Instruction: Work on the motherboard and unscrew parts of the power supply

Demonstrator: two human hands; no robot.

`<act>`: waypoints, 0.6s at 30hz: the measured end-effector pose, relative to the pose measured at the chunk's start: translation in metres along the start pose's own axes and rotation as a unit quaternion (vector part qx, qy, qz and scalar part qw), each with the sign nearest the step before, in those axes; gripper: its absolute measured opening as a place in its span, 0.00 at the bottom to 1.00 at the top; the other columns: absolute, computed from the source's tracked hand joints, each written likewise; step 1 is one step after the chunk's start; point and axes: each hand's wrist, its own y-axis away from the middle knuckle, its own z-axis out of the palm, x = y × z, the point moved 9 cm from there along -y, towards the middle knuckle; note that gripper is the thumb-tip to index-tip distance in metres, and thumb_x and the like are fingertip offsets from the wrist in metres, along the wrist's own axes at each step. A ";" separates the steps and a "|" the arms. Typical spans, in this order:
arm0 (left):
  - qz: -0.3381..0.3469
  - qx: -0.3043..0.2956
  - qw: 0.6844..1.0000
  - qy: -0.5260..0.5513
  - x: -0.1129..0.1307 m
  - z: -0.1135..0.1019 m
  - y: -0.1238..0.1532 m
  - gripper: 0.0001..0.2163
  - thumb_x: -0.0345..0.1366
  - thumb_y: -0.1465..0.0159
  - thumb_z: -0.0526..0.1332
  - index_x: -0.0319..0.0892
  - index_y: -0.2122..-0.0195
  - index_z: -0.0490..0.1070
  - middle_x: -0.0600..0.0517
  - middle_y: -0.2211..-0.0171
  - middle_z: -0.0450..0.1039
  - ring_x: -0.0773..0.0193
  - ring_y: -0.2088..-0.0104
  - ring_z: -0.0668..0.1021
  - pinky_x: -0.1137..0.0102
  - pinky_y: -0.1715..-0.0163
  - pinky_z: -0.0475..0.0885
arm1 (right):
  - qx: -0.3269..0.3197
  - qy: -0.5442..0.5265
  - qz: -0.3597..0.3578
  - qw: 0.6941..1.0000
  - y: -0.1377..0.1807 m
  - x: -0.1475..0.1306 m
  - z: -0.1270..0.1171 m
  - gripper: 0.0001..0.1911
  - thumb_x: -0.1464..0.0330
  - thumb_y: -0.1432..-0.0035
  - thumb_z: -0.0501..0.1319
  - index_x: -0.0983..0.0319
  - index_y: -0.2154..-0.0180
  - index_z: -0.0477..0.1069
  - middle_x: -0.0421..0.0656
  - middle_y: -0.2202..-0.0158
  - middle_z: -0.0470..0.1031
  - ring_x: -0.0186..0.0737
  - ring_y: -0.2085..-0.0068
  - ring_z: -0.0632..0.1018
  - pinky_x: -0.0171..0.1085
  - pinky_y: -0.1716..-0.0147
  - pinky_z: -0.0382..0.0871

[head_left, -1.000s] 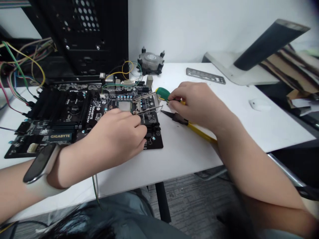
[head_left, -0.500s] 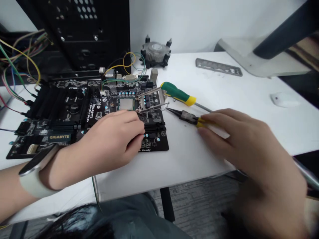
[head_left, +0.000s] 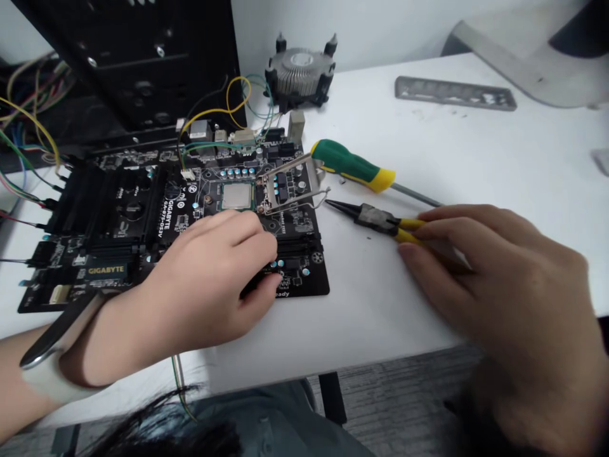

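Note:
A black Gigabyte motherboard [head_left: 118, 216] lies on the white table [head_left: 375, 304]. A silver CPU [head_left: 236, 195] sits in its socket, and the metal load plate [head_left: 288, 184] is swung up to the right. My left hand [head_left: 209, 279] rests curled on the board's front right part, fingers on top just below the CPU and thumb at the board's front edge. My right hand [head_left: 499, 273] closes its fingers around the yellow handles of the needle-nose pliers [head_left: 373, 217], which lie on the table pointing at the socket. A green and yellow screwdriver [head_left: 352, 166] lies just behind the pliers.
A CPU cooler fan [head_left: 301, 70] stands at the back by the wall. A metal I/O shield [head_left: 454, 94] lies further right, near a grey monitor stand base [head_left: 523, 57]. A black PC case [head_left: 128, 57] and coloured wires [head_left: 28, 127] crowd the back left.
My right hand let go of the screwdriver, drew back to the right and closed on the pliers' handles. The view moved closer. My left hand stayed on the board.

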 end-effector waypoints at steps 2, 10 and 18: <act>-0.001 -0.008 1.000 0.000 0.000 0.001 0.000 0.10 0.35 0.35 0.55 0.39 0.72 0.70 0.48 0.71 0.71 0.54 0.67 0.79 0.60 0.70 0.76 | -0.006 -0.004 -0.006 1.000 -0.001 -0.001 0.001 0.08 0.66 0.35 0.59 0.64 0.66 0.69 0.47 0.63 0.77 0.44 0.62 0.79 0.41 0.67 0.72; -0.007 -0.017 1.000 -0.012 0.001 0.003 -0.002 0.10 0.35 0.35 0.54 0.41 0.73 0.68 0.50 0.72 0.68 0.60 0.72 0.71 0.65 0.72 0.69 | -0.006 0.005 -0.016 1.000 -0.005 -0.003 0.000 0.06 0.68 0.36 0.60 0.65 0.65 0.71 0.48 0.63 0.78 0.43 0.62 0.79 0.39 0.65 0.74; -0.022 -0.004 1.000 0.008 -0.001 0.003 -0.002 0.09 0.33 0.37 0.55 0.41 0.74 0.66 0.51 0.73 0.66 0.62 0.72 0.69 0.68 0.73 0.66 | -0.022 -0.021 0.029 0.999 -0.002 0.002 0.004 0.08 0.67 0.35 0.58 0.63 0.66 0.70 0.46 0.61 0.76 0.42 0.60 0.79 0.40 0.63 0.75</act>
